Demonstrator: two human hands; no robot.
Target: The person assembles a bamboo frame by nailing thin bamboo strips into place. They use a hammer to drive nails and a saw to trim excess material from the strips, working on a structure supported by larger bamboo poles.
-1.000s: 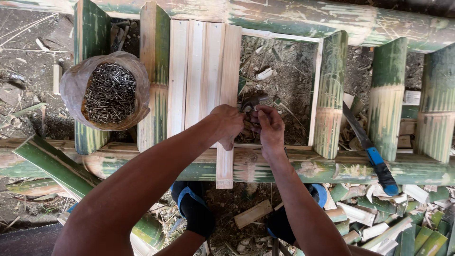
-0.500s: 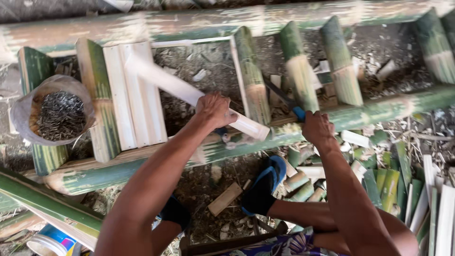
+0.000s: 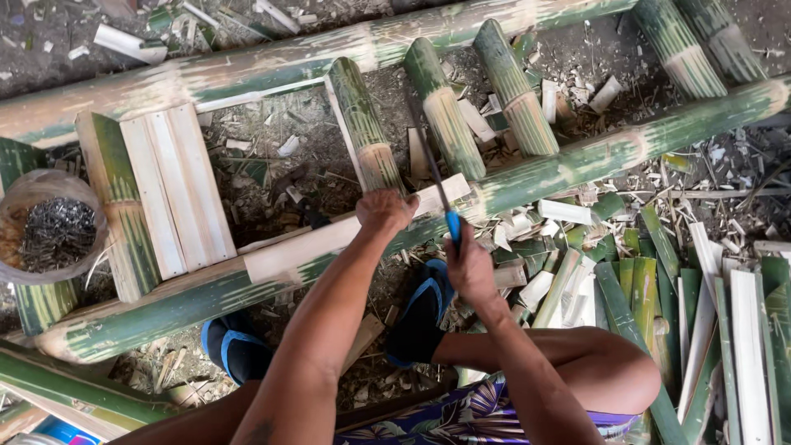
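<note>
Item, work in hand: I read this as the trimming or marking of a single slat (image 3: 305,245), a pale split strip lying lengthwise on the near rail (image 3: 626,144) of a green bamboo frame, its right end close to the third rung (image 3: 445,107). Left hand (image 3: 386,210): fingers curled over the slat and pressing it to the rail, just below the second rung (image 3: 362,124). Right hand (image 3: 467,268): clenched round the blue handle of a knife (image 3: 432,173), the dark blade pointing away from me and crossing the slat's right end; I cannot tell whether the edge touches the wood. Next move, in my judgement: any stroke calls for the slat pinned hard and the left fingers kept clear, since they sit just beside the blade. Item, fitted slats (image 3: 177,194): three pale strips side by side across the frame at the left, between far pole (image 3: 272,70) and near rail. Item, packages: one clear plastic bag (image 3: 16,206), round and open-mouthed, at the far left beside the frame, filled with dark nails (image 3: 53,235); one blue packet corner (image 3: 58,430) at the bottom left edge, kind not clear. Labels and signs: none that I can see. Item, offcuts (image 3: 659,280): green and pale strips heaped at the right, with chips on the ground. Item, blue-strapped sandals (image 3: 420,309) under the rail.
</note>
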